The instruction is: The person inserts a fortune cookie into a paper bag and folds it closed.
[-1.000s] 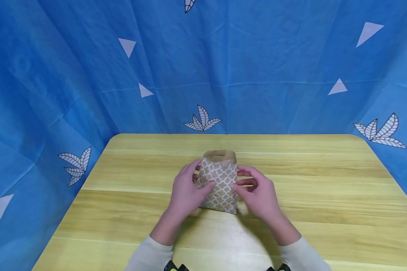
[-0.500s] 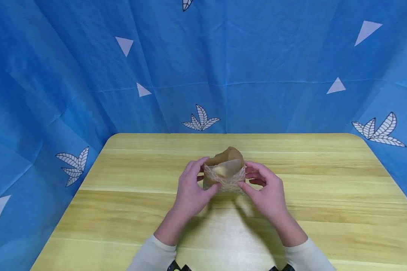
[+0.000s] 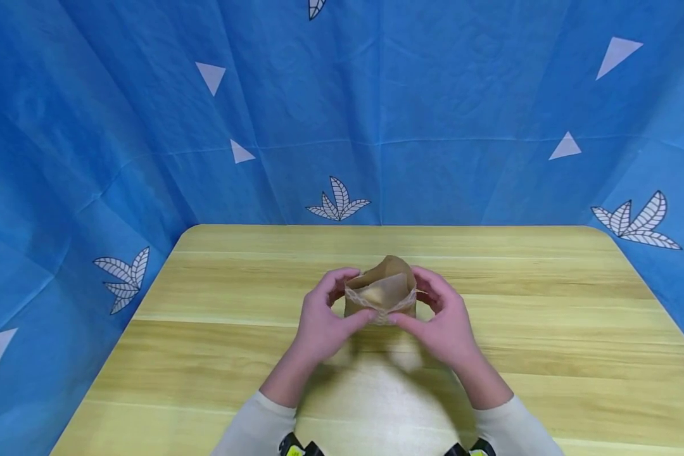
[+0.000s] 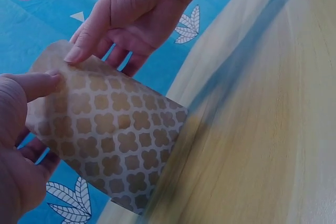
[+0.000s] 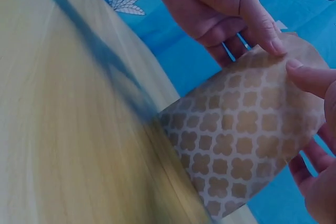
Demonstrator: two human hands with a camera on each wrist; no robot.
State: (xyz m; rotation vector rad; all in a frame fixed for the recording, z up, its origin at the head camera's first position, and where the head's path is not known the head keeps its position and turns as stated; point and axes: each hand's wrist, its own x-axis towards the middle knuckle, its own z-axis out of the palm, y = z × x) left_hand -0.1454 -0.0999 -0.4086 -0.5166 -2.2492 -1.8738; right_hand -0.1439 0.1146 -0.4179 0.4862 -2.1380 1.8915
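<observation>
A brown paper bag (image 3: 384, 288) with a white lattice pattern stands at the middle of the table, its mouth spread and facing up. Inside the mouth shows a pale patch; I cannot tell what it is. My left hand (image 3: 327, 320) grips the bag's left side, thumb on the near face and fingers behind. On the opposite side my right hand (image 3: 444, 320) holds it the same way, the two thumbs nearly meeting near the rim. Both wrist views show the patterned face (image 4: 115, 124) and the bag's lower edge at the tabletop.
The wooden table (image 3: 205, 367) spreads out around the bag. Behind it and to the sides hangs a blue curtain (image 3: 467, 95) with white leaves and triangles. Dark straps with yellow marks show at the wrists.
The bag has tipped from showing its patterned face to showing its mouth, which is now wider. Both hands went along with it, and the thumbs have come closer together.
</observation>
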